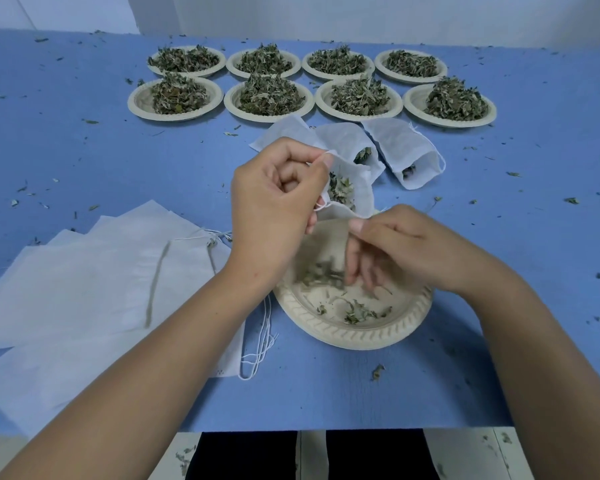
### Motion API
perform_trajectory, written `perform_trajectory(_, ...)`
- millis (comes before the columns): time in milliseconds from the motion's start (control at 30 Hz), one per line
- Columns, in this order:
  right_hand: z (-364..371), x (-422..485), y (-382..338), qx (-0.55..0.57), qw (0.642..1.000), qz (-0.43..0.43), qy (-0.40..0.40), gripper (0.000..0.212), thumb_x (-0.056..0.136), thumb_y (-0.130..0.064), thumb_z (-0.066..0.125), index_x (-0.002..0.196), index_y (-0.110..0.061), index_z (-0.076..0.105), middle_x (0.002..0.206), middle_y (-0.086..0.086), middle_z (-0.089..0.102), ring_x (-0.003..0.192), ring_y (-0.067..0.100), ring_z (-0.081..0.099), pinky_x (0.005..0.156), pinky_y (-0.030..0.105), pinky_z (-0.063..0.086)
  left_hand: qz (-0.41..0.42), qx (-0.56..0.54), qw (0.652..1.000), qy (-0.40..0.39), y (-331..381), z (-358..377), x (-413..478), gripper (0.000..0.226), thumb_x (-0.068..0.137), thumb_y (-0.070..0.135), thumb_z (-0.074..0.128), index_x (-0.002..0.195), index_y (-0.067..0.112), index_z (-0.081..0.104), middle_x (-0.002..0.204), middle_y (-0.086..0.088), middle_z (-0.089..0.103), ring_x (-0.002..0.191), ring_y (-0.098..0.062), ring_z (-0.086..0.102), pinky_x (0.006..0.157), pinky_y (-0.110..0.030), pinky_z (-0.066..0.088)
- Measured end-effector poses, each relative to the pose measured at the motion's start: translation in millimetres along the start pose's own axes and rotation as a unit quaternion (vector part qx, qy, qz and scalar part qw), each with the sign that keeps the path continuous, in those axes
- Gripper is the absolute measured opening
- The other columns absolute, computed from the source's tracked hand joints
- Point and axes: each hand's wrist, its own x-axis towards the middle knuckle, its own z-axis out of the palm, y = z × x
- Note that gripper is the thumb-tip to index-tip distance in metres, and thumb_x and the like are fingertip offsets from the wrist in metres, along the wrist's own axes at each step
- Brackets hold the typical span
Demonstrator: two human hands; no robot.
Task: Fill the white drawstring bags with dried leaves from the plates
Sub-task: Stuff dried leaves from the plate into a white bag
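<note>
My left hand [274,192] pinches the rim of a white drawstring bag [357,188], holding its mouth up and open; dried leaves show inside. My right hand [399,249] hovers just over the near plate [354,332], fingers curled downward and blurred among the few dried leaves [355,313] left on it. I cannot tell whether those fingers hold any leaves. Two more white bags [406,150] with leaves inside lie open behind the held one.
Several cream plates [269,95] heaped with dried leaves stand in two rows at the back of the blue table [84,150]. A stack of flat white bags [94,282] with loose strings lies at the left. Leaf crumbs are scattered all over.
</note>
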Motion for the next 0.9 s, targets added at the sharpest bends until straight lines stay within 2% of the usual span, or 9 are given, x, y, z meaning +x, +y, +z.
perform_trajectory(100,-3,-5,-6,0.085,0.996,-0.031,0.000,0.054,0.105,-0.020,0.033,0.062,0.002,0.058,0.065,0.017,0.068,0.050,0.021,0.061,0.049,0.036,0.047,0.004,0.005,1.000,0.006,0,-1,1,0.013,0.093,0.008,0.064,0.080,0.011,0.064,0.048,0.003,0.051,0.033,-0.008,0.041,0.038,-0.017,0.035)
perform_trajectory(167,-6,-8,-7,0.088,0.994,-0.002,-0.061,0.059,0.105,-0.024,0.033,0.056,-0.001,0.058,0.061,0.018,0.067,0.046,0.022,0.059,0.044,0.028,0.046,0.004,0.003,1.000,0.010,1,-1,1,0.013,0.092,0.008,0.064,0.080,0.010,0.064,0.049,0.002,0.051,0.033,-0.009,0.041,0.038,-0.017,0.035)
perform_trajectory(300,4,-7,-10,0.054,0.987,0.013,-0.152,0.053,0.101,-0.029,0.037,0.079,0.008,0.067,0.081,0.022,0.071,0.065,0.026,0.063,0.064,0.032,0.054,0.003,0.003,1.000,0.007,0,0,1,0.015,0.093,0.007,0.064,0.078,0.012,0.064,0.048,0.002,0.051,0.034,-0.008,0.041,0.038,-0.017,0.035)
perform_trajectory(400,3,-6,-10,0.087,0.991,-0.030,-0.095,0.051,0.098,-0.030,0.039,0.086,0.012,0.067,0.087,0.019,0.072,0.077,0.032,0.067,0.069,0.037,0.056,0.004,-0.002,1.000,0.011,0,0,1,0.015,0.092,0.006,0.064,0.078,0.011,0.064,0.049,0.001,0.050,0.033,-0.008,0.040,0.037,-0.017,0.034)
perform_trajectory(467,-4,-8,-8,0.059,0.996,-0.025,-0.058,0.058,0.099,-0.033,0.036,0.074,0.009,0.068,0.074,0.016,0.072,0.063,0.026,0.066,0.055,0.036,0.053,0.005,-0.003,1.000,0.012,0,0,1,0.012,0.092,0.008,0.064,0.080,0.008,0.064,0.049,0.000,0.051,0.033,-0.008,0.040,0.037,-0.017,0.035)
perform_trajectory(533,-5,-8,-6,0.032,0.995,-0.003,-0.091,0.063,0.103,-0.031,0.034,0.071,0.008,0.071,0.070,0.013,0.072,0.055,0.017,0.063,0.052,0.031,0.050,0.004,-0.003,1.000,0.011,0,0,1,0.012,0.093,0.008,0.064,0.081,0.007,0.064,0.049,0.000,0.051,0.033,-0.008,0.040,0.037,-0.017,0.035)
perform_trajectory(667,6,-5,-7,0.043,0.992,-0.032,-0.114,0.050,0.099,-0.028,0.038,0.089,0.006,0.072,0.084,0.007,0.075,0.072,0.018,0.065,0.070,0.030,0.054,0.006,0.001,1.000,0.008,0,0,0,0.013,0.093,0.007,0.063,0.080,0.008,0.063,0.049,0.002,0.051,0.033,-0.008,0.040,0.037,-0.017,0.035)
perform_trajectory(800,-8,-8,-5,-0.039,0.997,-0.027,0.063,0.066,0.099,-0.044,0.035,0.052,-0.008,0.065,0.052,0.011,0.065,0.044,0.016,0.053,0.052,0.027,0.046,0.005,0.000,1.000,0.013,1,-1,1,0.011,0.093,0.008,0.063,0.082,0.006,0.064,0.049,0.001,0.051,0.034,-0.008,0.041,0.037,-0.018,0.036)
perform_trajectory(900,-5,-8,-3,-0.079,0.997,0.004,-0.011,0.069,0.100,-0.044,0.033,0.053,-0.005,0.066,0.051,0.010,0.064,0.042,0.015,0.052,0.052,0.029,0.046,0.004,0.001,1.000,0.006,1,0,0,0.011,0.093,0.007,0.063,0.082,0.007,0.064,0.049,0.000,0.050,0.034,-0.008,0.041,0.038,-0.018,0.036)
